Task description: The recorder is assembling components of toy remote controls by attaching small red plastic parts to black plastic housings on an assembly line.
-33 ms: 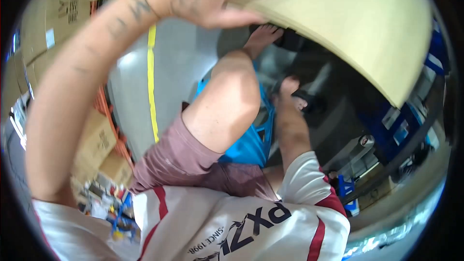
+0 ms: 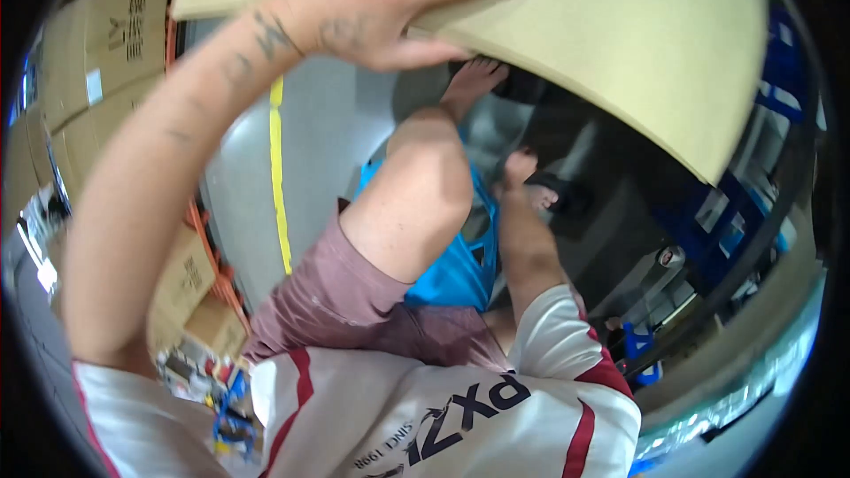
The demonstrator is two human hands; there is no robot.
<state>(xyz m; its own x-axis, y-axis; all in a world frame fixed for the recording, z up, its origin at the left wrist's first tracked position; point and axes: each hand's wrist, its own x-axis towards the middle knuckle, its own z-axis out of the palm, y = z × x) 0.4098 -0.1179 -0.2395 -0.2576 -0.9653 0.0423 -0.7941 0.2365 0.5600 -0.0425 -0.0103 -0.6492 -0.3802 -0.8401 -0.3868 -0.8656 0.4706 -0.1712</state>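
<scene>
A large pale tan board [image 2: 620,44] spans the top of the head view, its near edge curving down to a corner at the right. My left hand [image 2: 398,4] lies across that edge, fingers stretched over the surface and thumb along the near rim. Beneath the board, my right hand [image 2: 521,164] is curled near my foot in a dark sandal [image 2: 547,198]. Whatever its fingers may hold is hidden in shadow. I am seated on a blue plastic stool [image 2: 452,279], one knee raised.
Cardboard boxes [image 2: 106,53] are stacked at the left beside an orange rack [image 2: 211,248]. A yellow line [image 2: 278,177] runs along the grey floor. Blue bins [image 2: 779,62] stand at the right. Small clutter [image 2: 212,381] lies at the lower left.
The board's right corner sits slightly farther left and higher in view. My left hand has shifted a little left, and my right hand slightly left and nearer.
</scene>
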